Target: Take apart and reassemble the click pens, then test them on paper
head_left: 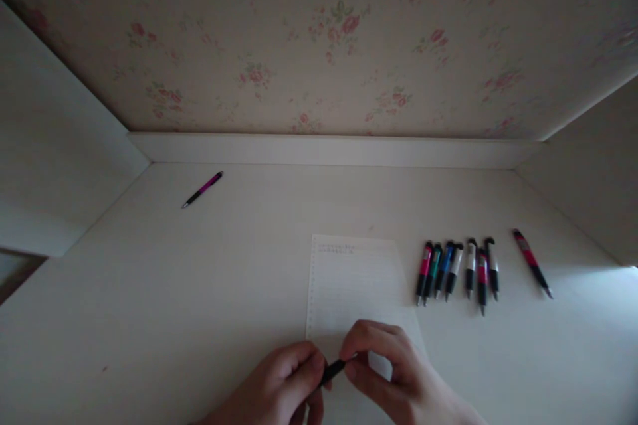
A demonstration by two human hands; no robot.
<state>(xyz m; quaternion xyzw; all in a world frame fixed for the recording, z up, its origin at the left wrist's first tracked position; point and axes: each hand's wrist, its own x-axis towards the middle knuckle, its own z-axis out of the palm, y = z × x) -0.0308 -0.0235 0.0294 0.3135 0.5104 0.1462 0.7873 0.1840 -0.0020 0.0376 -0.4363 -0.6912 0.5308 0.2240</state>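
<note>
Low in the middle, my left hand (pixel 286 378) is closed around a pen (pixel 333 370), whose black grip section sticks out from between thumb and fingers. My right hand (pixel 393 368) pinches the far end of that pen with thumb and forefinger, covering its tip. The rest of the pen is hidden inside my left hand. Beneath both hands lies a lined sheet of paper (pixel 353 285) with punched holes down its left edge and faint writing at the top.
Several pens (pixel 444 269) in pink, green, blue and white lie in a row right of the paper. A pink pen (pixel 531 260) rests farther right, and a purple pen (pixel 202 190) at the back left. White panels and a floral wall enclose the white desk (pixel 199 279).
</note>
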